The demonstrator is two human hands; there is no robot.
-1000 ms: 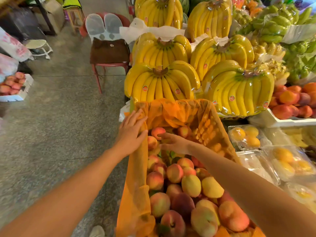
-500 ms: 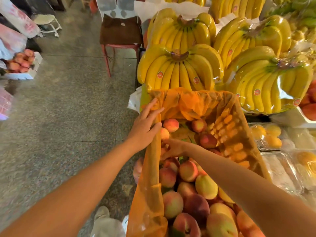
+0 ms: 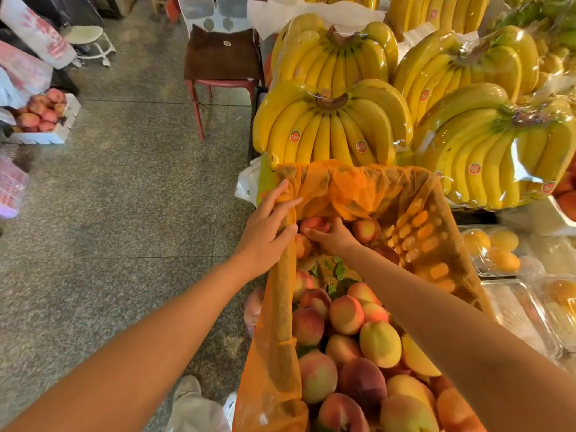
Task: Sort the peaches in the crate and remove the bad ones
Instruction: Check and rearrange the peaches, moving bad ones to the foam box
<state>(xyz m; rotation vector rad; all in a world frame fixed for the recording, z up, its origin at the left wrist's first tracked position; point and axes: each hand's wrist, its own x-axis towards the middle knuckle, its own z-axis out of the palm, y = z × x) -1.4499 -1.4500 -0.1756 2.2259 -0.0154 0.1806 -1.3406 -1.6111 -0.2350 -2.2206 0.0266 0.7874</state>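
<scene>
The left hand [image 3: 265,227] presses its spread fingers on the orange liner [image 3: 358,188] at the crate's [image 3: 282,307] left rim, holding it aside. The right hand [image 3: 335,235] curls around one reddish peach [image 3: 314,225] at the far end; the remaining peaches [image 3: 346,313] lie heaped nearer, some over green leaves [image 3: 338,272]. The step is best done by cradling the fruit lightly and turning it to check for bruises before deciding. Compared with half a second ago, the right hand has reached farther forward onto this peach; the left hand sits at the same rim. Bananas [image 3: 330,132] stand behind.
</scene>
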